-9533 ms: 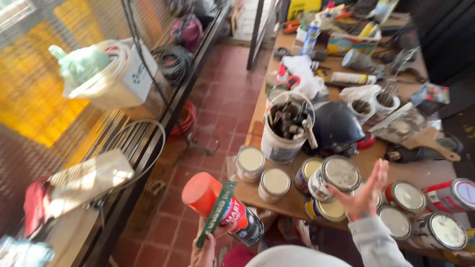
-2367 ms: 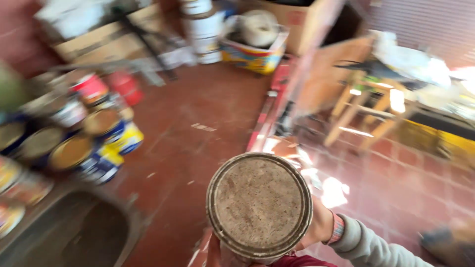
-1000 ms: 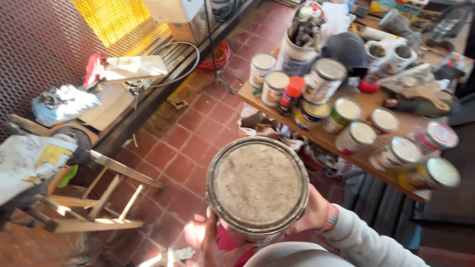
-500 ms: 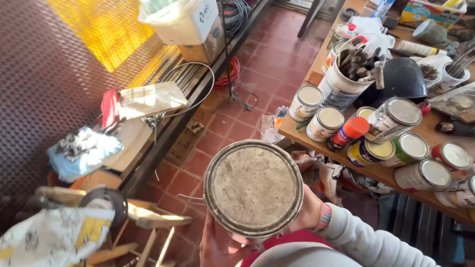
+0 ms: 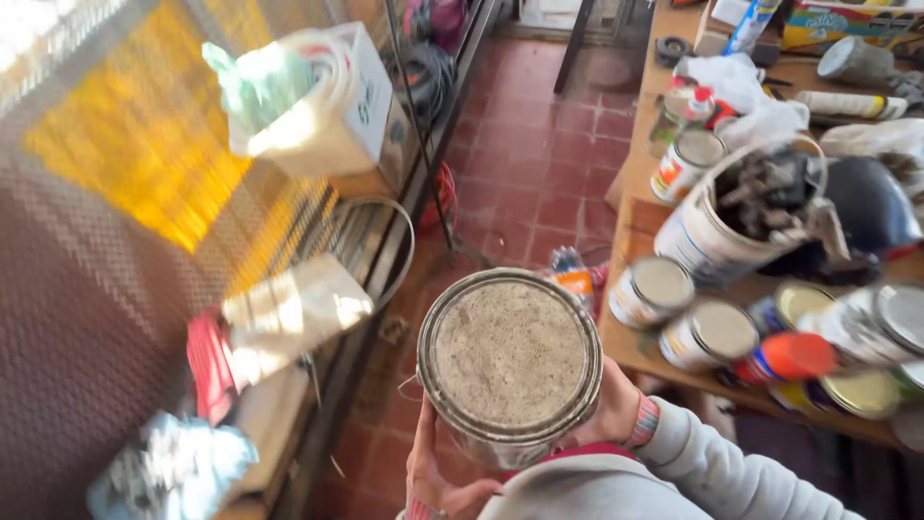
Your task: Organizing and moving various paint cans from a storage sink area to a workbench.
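I hold a large round metal paint can (image 5: 510, 361) with a dusty, rust-speckled lid close to my chest. My left hand (image 5: 438, 477) cups it from below on the left side, thumb and fingers wrapped around the bottom. My right hand (image 5: 616, 409) presses against its right side, wrist in a grey sleeve with a pink band. The can's lid faces up at the camera and hides most of both hands.
A wooden bench (image 5: 640, 351) at the right carries several lidded paint cans (image 5: 653, 291), an orange-capped can (image 5: 787, 358) and a white bucket of tools (image 5: 731, 217). At the left a low shelf (image 5: 318, 424) holds a white tub (image 5: 327, 106), papers and rags. Red tile floor (image 5: 534, 164) lies between.
The view has swung left and forward along the aisle; the bench moved to the right edge. The can stays held in both hands at my chest.
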